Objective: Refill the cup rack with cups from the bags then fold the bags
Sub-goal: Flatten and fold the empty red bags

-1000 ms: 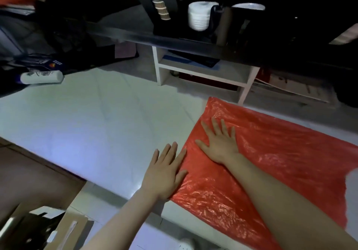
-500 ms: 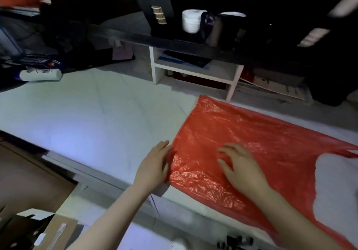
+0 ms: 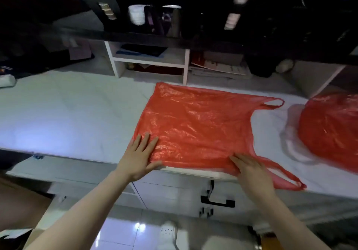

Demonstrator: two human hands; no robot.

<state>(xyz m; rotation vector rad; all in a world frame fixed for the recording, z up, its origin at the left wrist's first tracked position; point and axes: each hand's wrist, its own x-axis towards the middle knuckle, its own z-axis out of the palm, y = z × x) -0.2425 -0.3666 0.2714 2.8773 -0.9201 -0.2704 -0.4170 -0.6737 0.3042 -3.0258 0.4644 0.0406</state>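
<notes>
An empty red plastic bag lies flat on the white counter, its two handles pointing right. My left hand presses flat on the bag's near left corner, fingers straight. My right hand lies flat on the bag's near edge by the lower handle, at the counter's front edge. A second red bag, bulging and full, sits on the counter at the right. A stack of white cups and brown cup rims show in the dark rack above.
A dark shelf edge runs across above the counter. A white open shelf unit stands at the back, with papers beside it. Below the counter are white drawers with a black handle. My white shoe is on the tiled floor.
Both hands slid toward me across the bag to its near edge, the right hand travelling rightward toward the handle. The view shifted right, bringing the second full bag into sight.
</notes>
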